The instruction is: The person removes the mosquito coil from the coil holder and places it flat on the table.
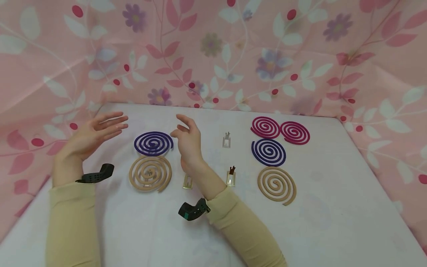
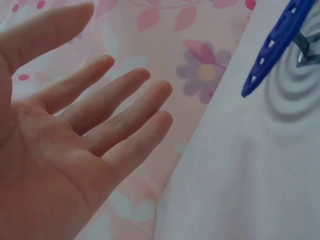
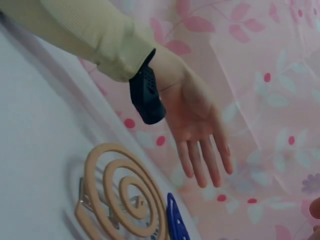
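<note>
Matte tan spiral coil, flat and round, sat raised on a metal stand on the white-cloth bench, smooth dark-blue coil just beyond, pink floral fabric behind. Right hand hung by the blue coil's right side, wrist bent, fingers loosely bent, empty; left hand hung left of both coils, palm inward, fingers extended, slightly spread, also empty.
</note>
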The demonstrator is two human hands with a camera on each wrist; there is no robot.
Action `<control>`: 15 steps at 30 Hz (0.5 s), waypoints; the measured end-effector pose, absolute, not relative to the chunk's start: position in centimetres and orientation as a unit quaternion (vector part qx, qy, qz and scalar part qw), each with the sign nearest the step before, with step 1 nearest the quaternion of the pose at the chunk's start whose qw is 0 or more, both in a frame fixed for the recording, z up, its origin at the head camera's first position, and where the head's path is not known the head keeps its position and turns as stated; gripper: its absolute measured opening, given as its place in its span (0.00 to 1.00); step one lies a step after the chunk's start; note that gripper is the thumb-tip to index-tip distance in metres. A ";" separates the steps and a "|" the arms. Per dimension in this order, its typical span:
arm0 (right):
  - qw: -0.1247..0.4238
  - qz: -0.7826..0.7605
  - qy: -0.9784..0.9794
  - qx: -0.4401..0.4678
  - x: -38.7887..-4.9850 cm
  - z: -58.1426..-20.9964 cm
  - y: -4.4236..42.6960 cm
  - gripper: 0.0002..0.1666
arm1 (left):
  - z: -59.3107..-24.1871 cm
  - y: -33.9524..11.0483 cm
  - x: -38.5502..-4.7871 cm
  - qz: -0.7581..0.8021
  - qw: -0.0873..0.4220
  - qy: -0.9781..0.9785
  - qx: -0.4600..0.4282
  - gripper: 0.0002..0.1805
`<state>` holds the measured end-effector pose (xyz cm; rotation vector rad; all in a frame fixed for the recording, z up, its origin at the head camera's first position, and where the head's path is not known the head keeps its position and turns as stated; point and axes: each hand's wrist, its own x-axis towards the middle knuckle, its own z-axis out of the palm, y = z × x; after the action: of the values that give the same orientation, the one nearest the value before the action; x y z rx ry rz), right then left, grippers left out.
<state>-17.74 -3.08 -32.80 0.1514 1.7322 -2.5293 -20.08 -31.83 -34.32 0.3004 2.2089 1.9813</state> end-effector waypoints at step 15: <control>0.076 -0.801 0.582 0.115 -17.4 -36.0 -5.4 0.37 | -37.7 -31.9 -21.1 0.610 0.122 0.780 0.065 0.32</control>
<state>-17.44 -5.44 -36.03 0.3437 1.7462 -2.4021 -21.09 -31.94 -37.74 0.1909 2.2780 1.7804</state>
